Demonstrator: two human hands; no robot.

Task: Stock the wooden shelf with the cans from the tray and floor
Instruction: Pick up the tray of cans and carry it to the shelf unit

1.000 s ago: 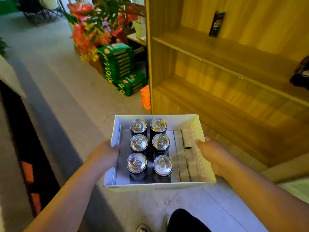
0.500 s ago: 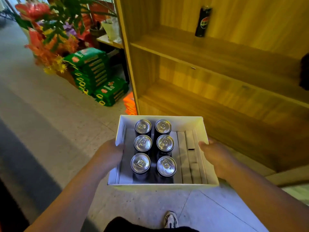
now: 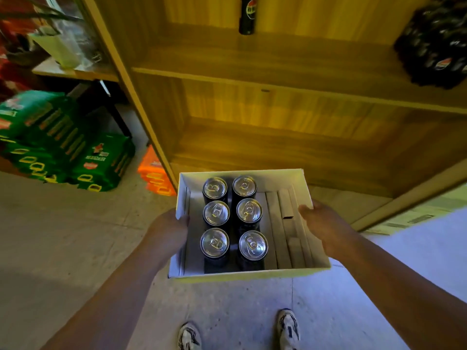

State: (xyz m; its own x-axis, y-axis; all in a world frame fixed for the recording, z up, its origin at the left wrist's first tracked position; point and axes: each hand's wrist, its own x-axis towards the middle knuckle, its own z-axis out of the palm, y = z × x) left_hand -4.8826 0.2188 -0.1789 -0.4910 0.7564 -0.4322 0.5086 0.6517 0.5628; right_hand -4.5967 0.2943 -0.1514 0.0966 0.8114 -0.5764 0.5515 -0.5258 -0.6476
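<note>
Right now, from the head view, the left hand (image 3: 168, 229) and right hand (image 3: 319, 221) each grip a side wall of the tray (image 3: 242, 274), carried before the wooden shelf (image 3: 252, 77). Six cans (image 3: 233, 218) crowd its left half; that lopsided weight could tip it.

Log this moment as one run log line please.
stage: carrying | left hand: grips tray left wall | right hand: grips right wall | cans: six upright in tray | wooden shelf: one can standing
</note>
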